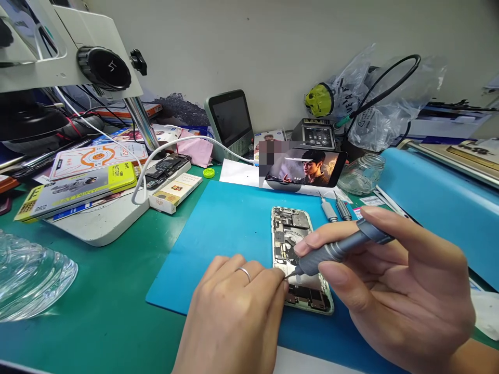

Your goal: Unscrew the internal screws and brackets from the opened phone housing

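Note:
An opened smartphone (290, 236) lies on the blue mat (183, 244), its circuit board and inner parts exposed. My right hand (413, 280) is closed around a grey precision screwdriver (323, 257), which slants down to the left over the phone. Its thin tip meets the fingertips of my left hand (237, 306) at the phone's left edge. The left fingers, one with a ring, are pressed together there; what they pinch, if anything, is hidden. Beyond the phone lie two more screwdrivers (329, 209).
A propped-up phone (304, 169) plays a video at the back. Left stands a microscope (93, 52) with boxes (81, 187) and another opened phone (167, 169) on its base. A glass jar (362, 174) is back right, a clear glass dish (31, 275) front left.

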Available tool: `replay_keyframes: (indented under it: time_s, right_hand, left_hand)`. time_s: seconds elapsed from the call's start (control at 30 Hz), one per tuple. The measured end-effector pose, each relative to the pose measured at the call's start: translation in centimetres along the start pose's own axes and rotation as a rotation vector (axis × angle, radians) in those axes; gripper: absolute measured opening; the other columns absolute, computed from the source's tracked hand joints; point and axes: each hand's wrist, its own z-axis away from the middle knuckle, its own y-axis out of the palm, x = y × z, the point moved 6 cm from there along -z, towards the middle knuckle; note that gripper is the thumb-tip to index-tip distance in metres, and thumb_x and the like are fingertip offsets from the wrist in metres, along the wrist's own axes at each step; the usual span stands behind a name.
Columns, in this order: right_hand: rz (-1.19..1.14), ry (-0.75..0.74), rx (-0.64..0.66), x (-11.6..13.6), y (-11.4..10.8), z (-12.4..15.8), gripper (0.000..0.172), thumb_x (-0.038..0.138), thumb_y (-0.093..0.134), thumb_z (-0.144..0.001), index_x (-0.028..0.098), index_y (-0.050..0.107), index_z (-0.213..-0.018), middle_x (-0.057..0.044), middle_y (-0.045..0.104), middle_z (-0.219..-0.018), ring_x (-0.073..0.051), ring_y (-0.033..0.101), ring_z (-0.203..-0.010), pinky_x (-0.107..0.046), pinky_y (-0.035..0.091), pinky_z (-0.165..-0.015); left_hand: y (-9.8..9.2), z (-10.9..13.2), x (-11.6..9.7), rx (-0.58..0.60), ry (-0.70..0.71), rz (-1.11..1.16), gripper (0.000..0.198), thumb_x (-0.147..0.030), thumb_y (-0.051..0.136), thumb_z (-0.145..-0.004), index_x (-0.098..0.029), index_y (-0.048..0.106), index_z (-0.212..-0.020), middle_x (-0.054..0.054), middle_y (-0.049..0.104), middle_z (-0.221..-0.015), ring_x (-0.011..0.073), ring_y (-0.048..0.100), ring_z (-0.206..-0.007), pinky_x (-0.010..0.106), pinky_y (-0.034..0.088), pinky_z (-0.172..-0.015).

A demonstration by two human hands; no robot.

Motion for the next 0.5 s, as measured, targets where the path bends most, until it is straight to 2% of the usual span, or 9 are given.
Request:
replay_keyframes:
  time_s: [0.13,0.27,0.4,0.5]
  right_hand:
    - [-0.012,-0.002,-0.018,-0.01,-0.19,0.15,0.078,-0.003,0.080,-0.091,0.038,0.067,-0.156,-0.002,0.085,-0.107,-0.023,0.087,-0.091,-0.032,0.079,-0.076]
    - [-0.020,-0.010,0.001,-0.07,-0.20,0.04,0.084,-0.008,0.079,-0.088,0.038,0.067,-0.157,-0.001,0.086,-0.107,-0.022,0.087,-0.092,-0.030,0.078,-0.076]
    - [-0.001,0.009,0.015,-0.17,-0.35,-0.01,0.085,-0.005,0.081,-0.087,0.040,0.067,-0.157,-0.001,0.088,-0.106,-0.023,0.088,-0.090,-0.031,0.079,-0.075]
    - [0.004,0.001,0.005,0.04,-0.61,-0.13,0.085,-0.008,0.081,-0.085,0.038,0.070,-0.155,0.000,0.088,-0.107,-0.022,0.088,-0.090,-0.030,0.079,-0.075]
  left_hand:
    - [0.60,0.08,-0.10,0.090,0.081,-0.020,0.026,-0.016,0.051,-0.115,-0.030,0.072,-0.112,-0.008,0.074,-0.090,0.0175,0.065,-0.079,0.039,0.043,-0.072]
    - [0.19,0.15,0.28,-0.009,-0.030,-0.003,0.026,-0.019,0.049,-0.113,-0.029,0.072,-0.106,-0.005,0.072,-0.087,0.0212,0.064,-0.077,0.043,0.043,-0.073]
    - [0.33,0.10,-0.20,0.024,0.021,-0.044,0.017,-0.024,0.057,-0.110,-0.029,0.073,-0.113,-0.003,0.077,-0.094,0.0214,0.068,-0.080,0.042,0.046,-0.070]
    - [0.30,0.25,0.04,-0.031,-0.053,-0.027,0.016,-0.025,0.055,-0.109,-0.030,0.071,-0.112,-0.003,0.075,-0.093,0.0238,0.067,-0.080,0.044,0.045,-0.071]
